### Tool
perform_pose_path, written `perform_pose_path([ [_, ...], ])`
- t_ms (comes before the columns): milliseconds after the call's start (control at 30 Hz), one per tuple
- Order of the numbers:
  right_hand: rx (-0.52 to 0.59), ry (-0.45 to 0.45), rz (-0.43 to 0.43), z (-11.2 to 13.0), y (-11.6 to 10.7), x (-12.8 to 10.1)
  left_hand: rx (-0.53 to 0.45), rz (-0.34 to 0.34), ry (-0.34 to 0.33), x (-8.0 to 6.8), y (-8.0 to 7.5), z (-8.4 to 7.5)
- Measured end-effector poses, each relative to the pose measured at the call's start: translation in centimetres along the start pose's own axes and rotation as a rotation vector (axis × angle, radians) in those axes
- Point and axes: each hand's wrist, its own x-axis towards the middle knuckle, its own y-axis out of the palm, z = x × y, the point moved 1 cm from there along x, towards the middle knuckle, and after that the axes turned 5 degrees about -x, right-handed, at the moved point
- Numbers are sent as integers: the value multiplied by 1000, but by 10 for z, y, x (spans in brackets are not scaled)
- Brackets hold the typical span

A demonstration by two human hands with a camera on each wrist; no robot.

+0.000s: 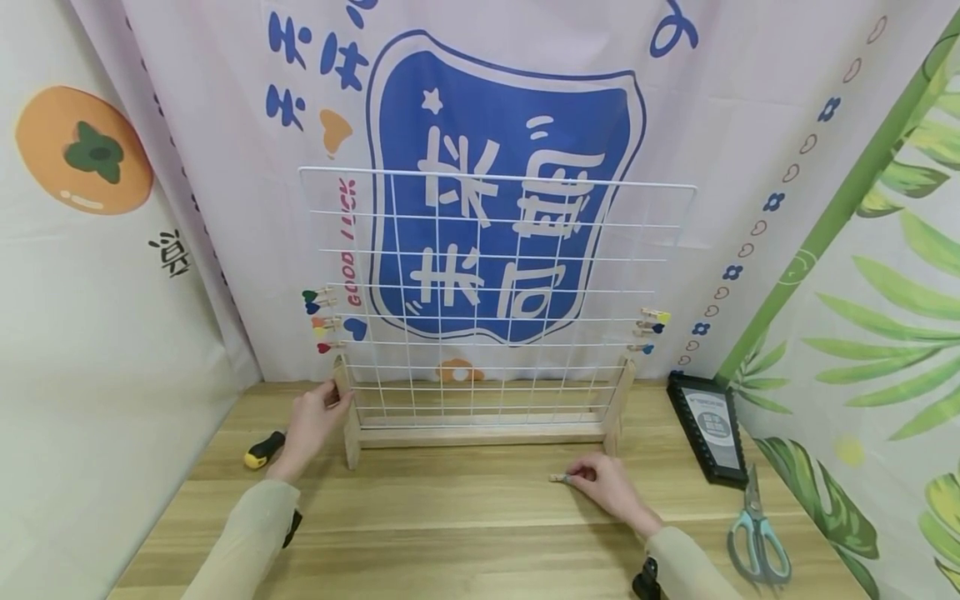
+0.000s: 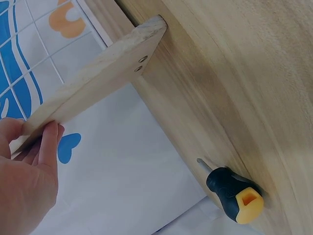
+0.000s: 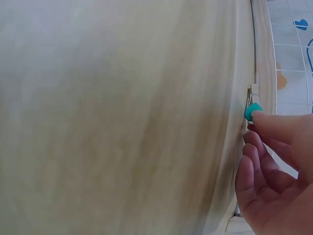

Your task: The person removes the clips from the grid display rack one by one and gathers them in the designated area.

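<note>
A white wire grid point(image 1: 495, 177) stands upright in a wooden stand on the table. My left hand point(image 1: 315, 421) grips the top of the stand's left upright point(image 2: 98, 73), thumb on one side and fingers on the other. Lower right, in front of the stand, my right hand point(image 1: 607, 487) pinches a small wooden clothespin point(image 3: 253, 110) with a teal heart-like piece on its end. Several small clothespins with coloured hearts point(image 1: 323, 347) hang along the grid's left edge. A few more clothespins point(image 1: 655, 317) with yellow and blue ends sit on its right edge.
Left of my left hand lies a stubby black and yellow screwdriver point(image 1: 264, 450). At the table's right side are a black holder with a pale label point(image 1: 708, 429) and scissors with teal handles point(image 1: 759, 533). Printed curtains point(image 1: 285, 233) hang behind and beside the wooden table point(image 1: 450, 533).
</note>
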Motion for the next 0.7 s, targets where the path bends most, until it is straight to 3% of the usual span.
perform_pose_path([
  [233,26,-14,23,-1,-2,1,1,2,-1,-1,1,0],
  [367,46,-21,-9,1,-16,4,-14,20,-20,-2,1,-1],
  [567,69,21,-98,22,-74,20,-20,8,-12,-2,1,-3],
  [700,48,-35,-266,35,-121,30,-21,-3,-4,-2,2,-4],
])
